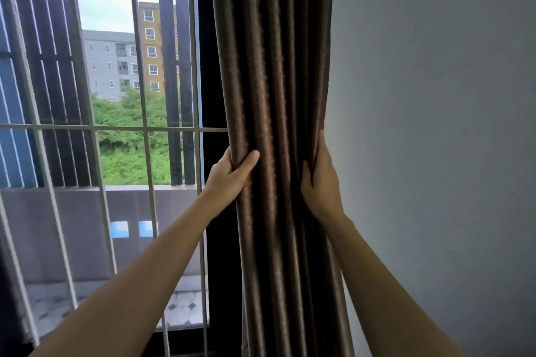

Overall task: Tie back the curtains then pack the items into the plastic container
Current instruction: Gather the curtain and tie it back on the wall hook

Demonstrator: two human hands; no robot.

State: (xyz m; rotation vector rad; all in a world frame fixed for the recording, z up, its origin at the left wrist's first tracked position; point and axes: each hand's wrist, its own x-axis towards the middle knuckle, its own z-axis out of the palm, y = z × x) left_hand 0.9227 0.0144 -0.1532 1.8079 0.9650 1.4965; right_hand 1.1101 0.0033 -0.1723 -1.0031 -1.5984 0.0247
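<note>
Holding the curtain (269,66) with both hands, we stand close to the window (121,95). The curtain is brown with a slight sheen, bunched into narrow upright folds. It hangs between the dark frame (213,240) on its left and the grey wall (435,124) on its right, running from the top of the view to the bottom. Our left hand (229,175) grips the left edge of the bunch about halfway down. Its thumb (249,160) lies across the front of a fold, and its other digits curl round behind the cloth, mostly out of sight. Our right hand (322,182) grips the right edge at much the same height. Its fingers (322,145) reach up along that edge and tuck behind the cloth beside the wall, while its thumb presses into a fold at the front. Both hands are thus closed on the curtain, and the bunch narrows between them. Our bare forearms (385,284) reach up from the lower corners of the view. Pale bars (145,127) cross the window. Beyond them we see a balcony wall (72,226), a tiled floor (185,310), dark upright slats (177,66), green trees (130,139), and grey and yellow blocks (116,61) farther off.
</note>
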